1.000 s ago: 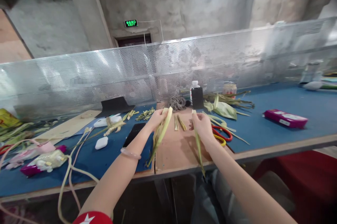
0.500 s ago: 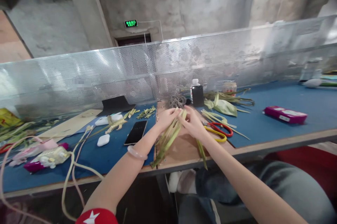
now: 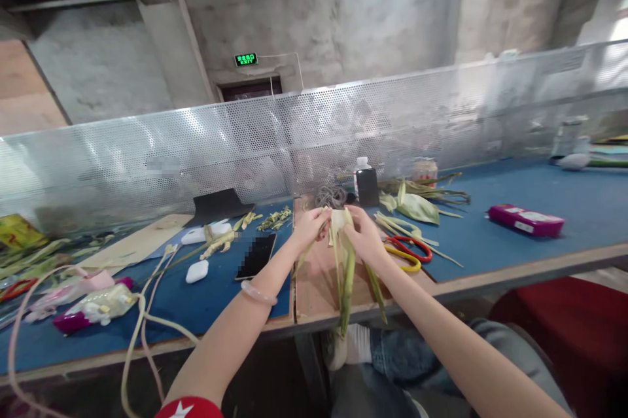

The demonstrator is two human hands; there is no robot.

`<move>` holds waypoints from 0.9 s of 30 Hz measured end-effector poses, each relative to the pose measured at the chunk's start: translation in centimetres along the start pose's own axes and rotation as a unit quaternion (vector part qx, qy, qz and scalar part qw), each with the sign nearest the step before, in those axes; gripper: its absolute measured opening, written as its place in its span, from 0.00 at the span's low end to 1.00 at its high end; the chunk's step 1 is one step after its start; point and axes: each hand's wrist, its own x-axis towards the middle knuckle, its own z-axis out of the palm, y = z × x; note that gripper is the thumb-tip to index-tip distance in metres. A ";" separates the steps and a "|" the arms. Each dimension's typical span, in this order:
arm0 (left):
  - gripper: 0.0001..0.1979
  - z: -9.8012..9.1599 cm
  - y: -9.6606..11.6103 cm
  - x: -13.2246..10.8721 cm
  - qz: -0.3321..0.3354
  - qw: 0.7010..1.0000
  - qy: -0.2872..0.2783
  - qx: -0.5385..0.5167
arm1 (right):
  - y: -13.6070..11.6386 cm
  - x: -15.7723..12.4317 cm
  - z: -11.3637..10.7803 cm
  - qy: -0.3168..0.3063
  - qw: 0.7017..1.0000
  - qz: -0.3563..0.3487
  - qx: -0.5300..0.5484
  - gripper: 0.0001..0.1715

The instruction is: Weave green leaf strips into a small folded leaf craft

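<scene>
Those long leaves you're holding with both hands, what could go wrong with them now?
1. The leaf strips dangle past the edge of the table. If the left hand or right hand loosens, they might slip to the floor.
2. The scissors lie close beside the right hand, so a sideways move could bump them.
3. The strips look thin where the hands pinch them, so a hard tug may tear them.
</scene>
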 end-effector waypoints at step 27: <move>0.15 -3.1 -0.5 0.7 0.026 0.998 0.056 0.018 | -0.2 0.1 1.1 -0.080 0.983 -0.006 -0.166 0.16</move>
